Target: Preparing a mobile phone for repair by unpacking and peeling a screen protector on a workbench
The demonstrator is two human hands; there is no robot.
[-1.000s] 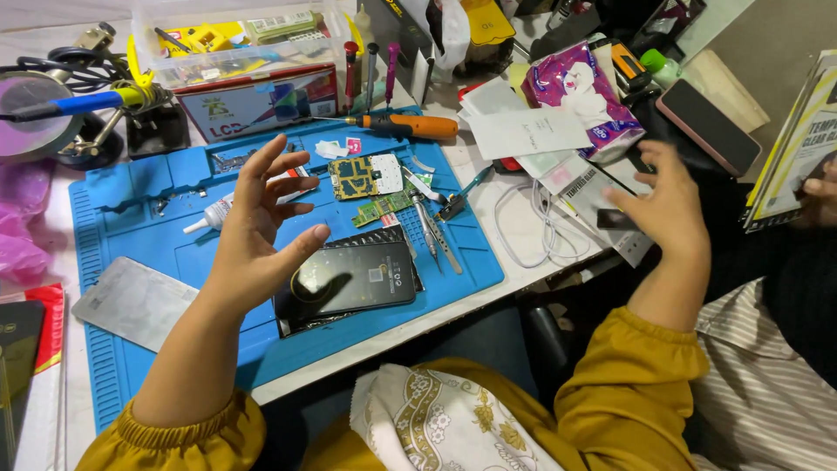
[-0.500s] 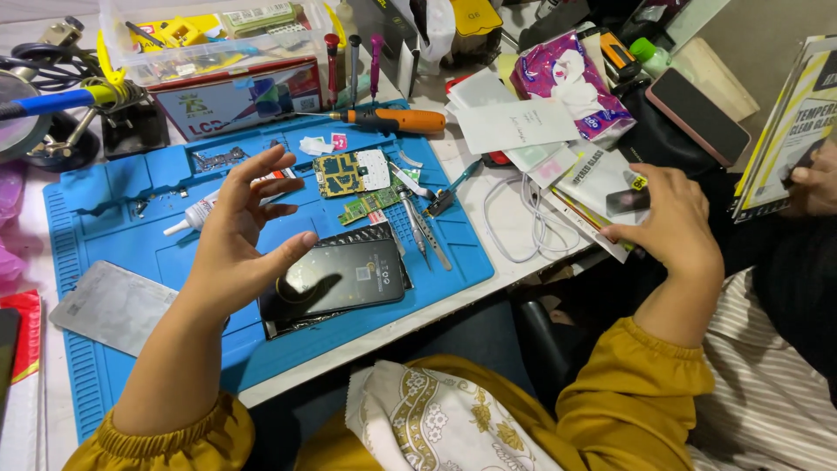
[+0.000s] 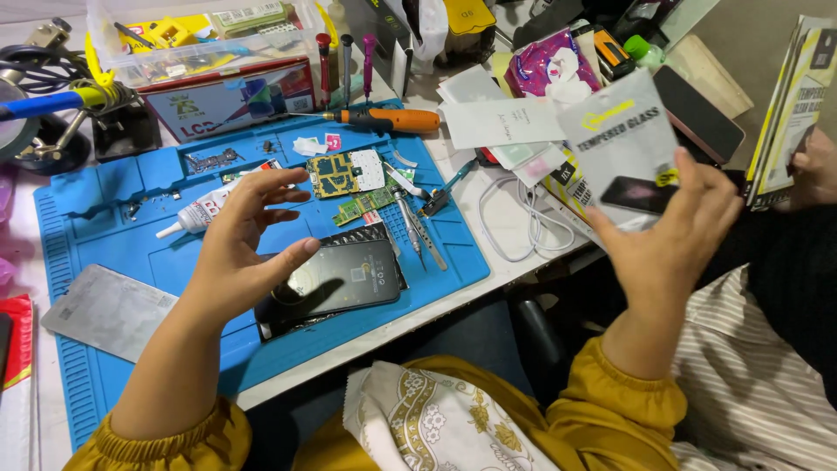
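Holding a screen-protector packet [image 3: 621,148] up in my right hand [image 3: 676,235], left hand [image 3: 240,253] open (empty) just above the phone [image 3: 344,277].

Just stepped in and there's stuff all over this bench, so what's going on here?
A person in mustard-yellow sleeves sits at a cluttered repair bench. Their right hand holds up a flat white-and-clear screen-protector packet. Their left hand hovers open, fingers spread, above a black smartphone lying on a blue silicone work mat. Green circuit boards, metal tweezers, a white glue tube and an orange-handled screwdriver lie on the mat. Another person's hand holds a packet at the right edge.
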